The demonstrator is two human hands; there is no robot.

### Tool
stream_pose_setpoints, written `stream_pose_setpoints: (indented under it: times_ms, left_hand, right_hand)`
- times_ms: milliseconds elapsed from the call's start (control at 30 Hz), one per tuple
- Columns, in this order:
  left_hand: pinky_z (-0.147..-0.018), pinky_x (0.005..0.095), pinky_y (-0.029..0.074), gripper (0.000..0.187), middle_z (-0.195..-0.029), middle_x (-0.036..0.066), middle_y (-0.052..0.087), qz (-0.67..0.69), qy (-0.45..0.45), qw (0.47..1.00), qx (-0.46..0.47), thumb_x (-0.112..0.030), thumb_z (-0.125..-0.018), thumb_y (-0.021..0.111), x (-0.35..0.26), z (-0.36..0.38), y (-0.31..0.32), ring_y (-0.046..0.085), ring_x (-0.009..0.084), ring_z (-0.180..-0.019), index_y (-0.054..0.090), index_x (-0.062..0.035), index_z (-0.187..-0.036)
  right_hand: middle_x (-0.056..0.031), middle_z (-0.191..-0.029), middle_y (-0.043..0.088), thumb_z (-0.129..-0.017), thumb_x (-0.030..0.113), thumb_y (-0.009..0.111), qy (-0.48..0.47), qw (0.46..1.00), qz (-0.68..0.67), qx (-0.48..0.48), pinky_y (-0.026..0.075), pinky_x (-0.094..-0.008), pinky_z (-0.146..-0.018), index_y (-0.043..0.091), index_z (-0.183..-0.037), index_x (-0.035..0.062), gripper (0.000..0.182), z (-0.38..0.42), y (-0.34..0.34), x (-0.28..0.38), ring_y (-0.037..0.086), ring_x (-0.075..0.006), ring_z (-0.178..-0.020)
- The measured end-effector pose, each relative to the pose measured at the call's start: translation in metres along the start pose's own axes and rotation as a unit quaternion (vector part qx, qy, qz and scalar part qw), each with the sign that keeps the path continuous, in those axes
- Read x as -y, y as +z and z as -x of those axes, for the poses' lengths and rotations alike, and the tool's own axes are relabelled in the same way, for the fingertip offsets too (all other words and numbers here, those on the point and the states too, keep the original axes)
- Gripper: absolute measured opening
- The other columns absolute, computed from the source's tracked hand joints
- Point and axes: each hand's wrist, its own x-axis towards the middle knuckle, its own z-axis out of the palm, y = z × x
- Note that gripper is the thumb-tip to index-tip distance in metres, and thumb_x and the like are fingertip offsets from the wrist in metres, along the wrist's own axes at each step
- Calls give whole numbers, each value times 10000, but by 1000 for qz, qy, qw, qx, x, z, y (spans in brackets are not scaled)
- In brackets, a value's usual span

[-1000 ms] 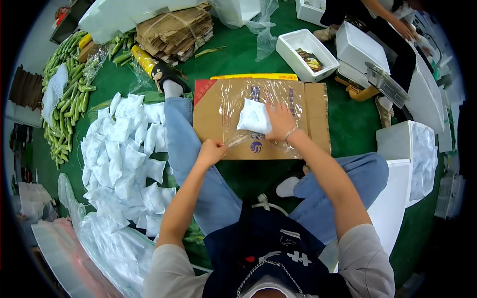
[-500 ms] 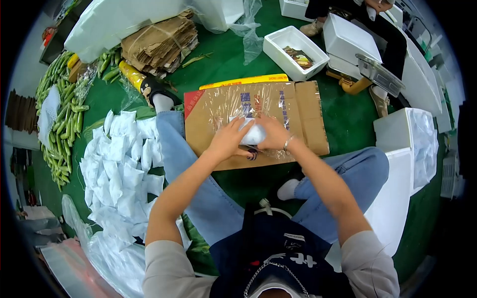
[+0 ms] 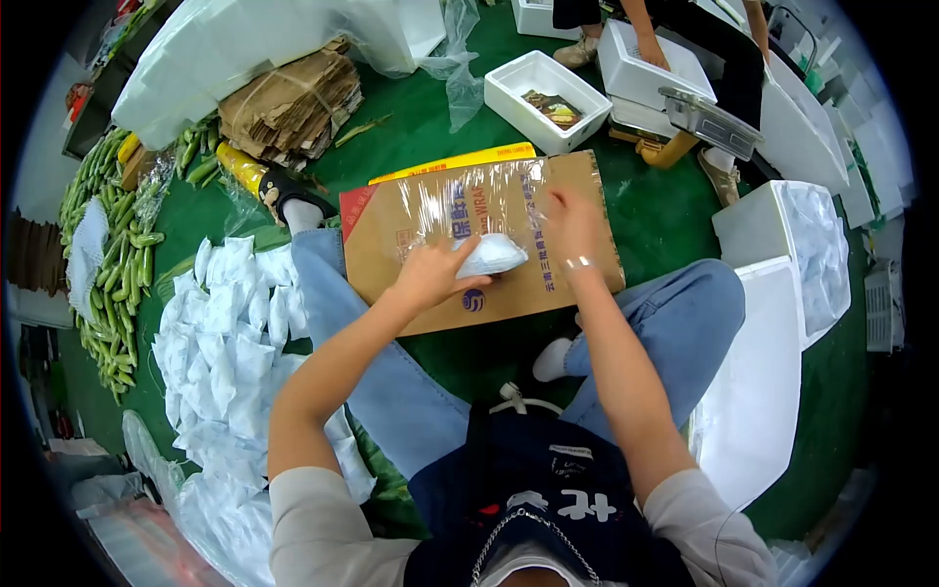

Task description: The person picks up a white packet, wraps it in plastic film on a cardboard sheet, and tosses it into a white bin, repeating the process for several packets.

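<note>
A cardboard box (image 3: 391, 284) lies flat between my legs, with clear film over part of its top. On it rests a white packet (image 3: 494, 255), its left end gripped by my left hand (image 3: 433, 271). My right hand (image 3: 573, 227) is to the right of the packet, over the printed side of the cardboard; motion blurs it and its fingers are not clear. A yellow box (image 3: 455, 159) shows along the far edge of the cardboard.
White packets (image 3: 227, 342) lie piled at the left, beyond them green vegetables (image 3: 122, 264). Flattened cardboard (image 3: 293, 103) is stacked at the far left. A foam box (image 3: 544, 98) stands ahead, near another person's hand (image 3: 652, 51). White foam boxes (image 3: 748, 391) are at the right.
My right hand has come off the packet and moved right. My left hand still holds the packet. The cardboard flap at the right no longer shows separately. The view has shifted slightly.
</note>
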Motion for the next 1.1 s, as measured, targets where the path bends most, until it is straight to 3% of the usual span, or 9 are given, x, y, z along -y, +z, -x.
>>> stream_pose_setpoints:
  times_ms: [233, 433, 567, 633, 733, 867, 967, 1033, 1100]
  left_hand:
    - [-707, 405, 515, 378, -887, 197, 672, 216, -130, 965, 69, -400, -929, 492, 34, -6, 16, 654, 332, -772, 677, -80, -1009]
    - [-786, 357, 511, 336, -1023, 139, 676, 538, -361, 692, 319, -262, -891, 502, 46, -21, 51, 633, 226, -893, 687, -8, -1011]
    - [-841, 430, 487, 344, -1053, 225, 654, 119, -109, 920, 357, -269, -877, 530, 47, -44, 24, 637, 352, -961, 659, -9, -1063]
    - [-864, 452, 454, 384, -1044, 233, 635, -139, 2, 987, 84, -354, -879, 559, 26, -30, 2, 609, 376, -968, 646, -35, -1076]
    - [-848, 450, 434, 472, -952, 190, 617, 3, -73, 997, 36, -451, -859, 577, -8, -21, -10, 600, 345, -932, 614, -49, -1104]
    - [-667, 433, 487, 593, -940, 163, 637, -24, -58, 996, -63, -541, -787, 640, 2, -30, 8, 639, 315, -791, 605, -36, -1094]
    - [-499, 410, 485, 584, -844, 156, 669, -37, -54, 988, -138, -576, -755, 666, 33, -57, 26, 657, 280, -639, 675, -28, -959]
    - [-526, 409, 493, 549, -705, 172, 653, -18, -83, 995, 61, -574, -774, 658, 46, -73, 21, 652, 291, -617, 710, -29, -814]
    - [-519, 402, 483, 547, -608, 208, 611, 20, -52, 998, 27, -573, -799, 640, 51, -72, 25, 639, 325, -601, 714, -35, -740]
  right_hand:
    - [-213, -1221, 557, -745, 64, 613, -288, 905, 127, 287, 416, -411, -977, 537, -1217, -44, 489, 73, -14, 46, 538, -331, -1121]
    - [-281, -1449, 301, -640, 228, 782, -397, 797, 354, 287, 239, -451, -1134, 285, -1381, -108, 954, 83, 11, -5, 276, -397, -1377]
    - [-312, -1429, 307, -565, 337, 820, -268, 784, 276, 488, 369, -409, -1061, 286, -1359, -144, 1071, 69, 20, -7, 356, -424, -1312]
    - [-294, -1388, 374, -567, 373, 815, -261, 775, 266, 510, 392, -380, -1039, 334, -1339, -108, 1028, 35, 33, -2, 413, -407, -1262]
    - [-192, -1277, 530, -667, 319, 711, -57, 553, 207, 805, 450, -350, -940, 466, -1299, -35, 764, -47, 62, 10, 517, -252, -1187]
    - [-103, -1257, 550, -799, 224, 584, 155, 651, -242, 703, 424, -312, -970, 535, -1239, -12, 502, -72, 93, -23, 501, -178, -1168]
    - [-86, -1230, 567, -850, 220, 529, 283, 575, -346, 686, 426, -290, -970, 530, -1257, 2, 462, -73, 139, -66, 516, -138, -1133]
    - [-49, -1137, 610, -921, 285, 504, 356, 537, -315, 697, 444, -254, -934, 564, -1218, 14, 406, -70, 138, -72, 553, -96, -1042]
    - [-27, -1067, 639, -965, 394, 479, 278, 654, -290, 640, 467, -235, -880, 603, -1163, 24, 438, -60, 140, -70, 585, -80, -951]
